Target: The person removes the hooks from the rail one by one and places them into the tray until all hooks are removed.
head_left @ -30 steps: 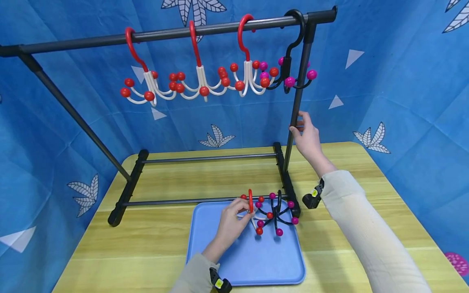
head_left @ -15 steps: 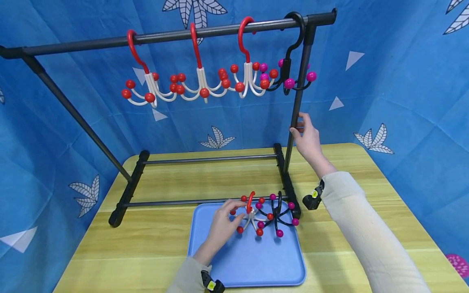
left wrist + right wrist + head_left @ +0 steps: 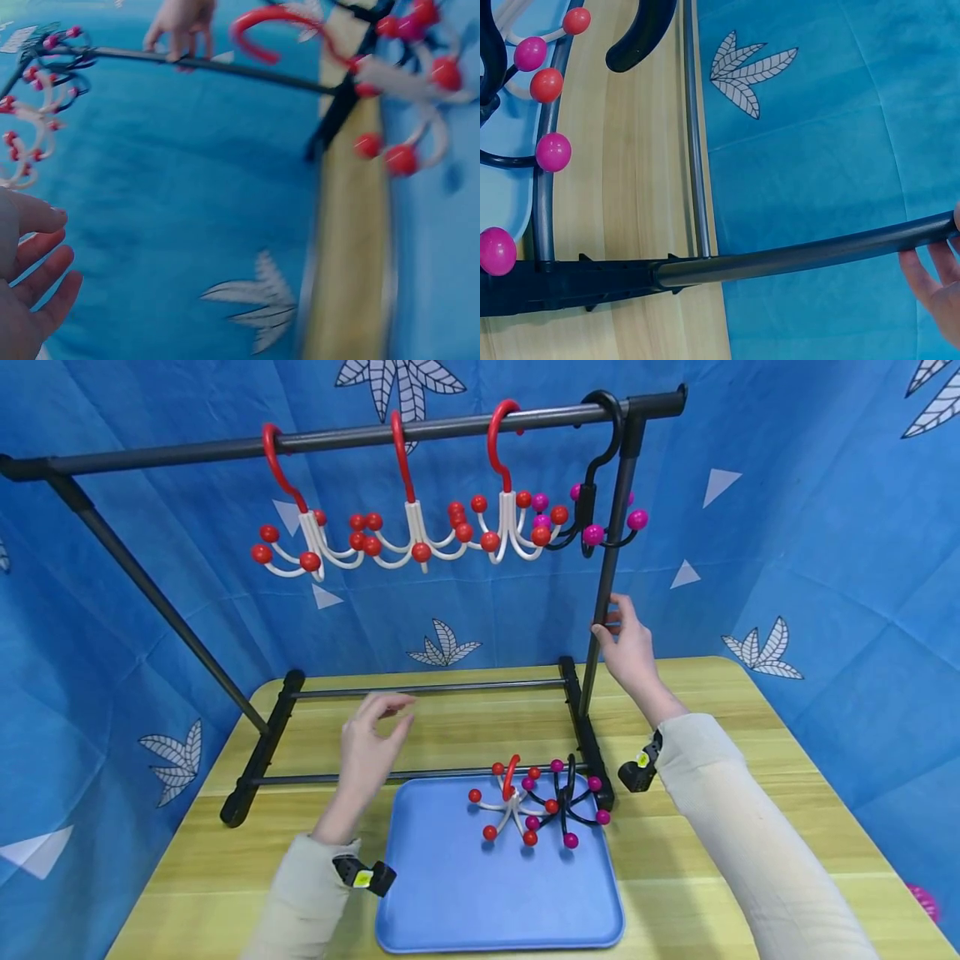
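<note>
My left hand is raised left of the tray, over the rack's lower front bar, fingers loosely bent and holding nothing; the left wrist view shows its fingers apart. My right hand grips the right post of the black rack, fingers around it, also at the edge of the right wrist view. On the blue tray stand a white multi-arm hanger with a red hook and red balls, and beside it a black hanger with magenta balls. Their arms overlap.
From the rack's top bar hang three red-hooked white hangers and one black hanger near the right end. The rack's feet stand on a wooden table. Blue patterned cloth surrounds the table.
My left hand has let go of the red-hooked hanger on the tray and moved up and left, away from it. The right hand stays on the post.
</note>
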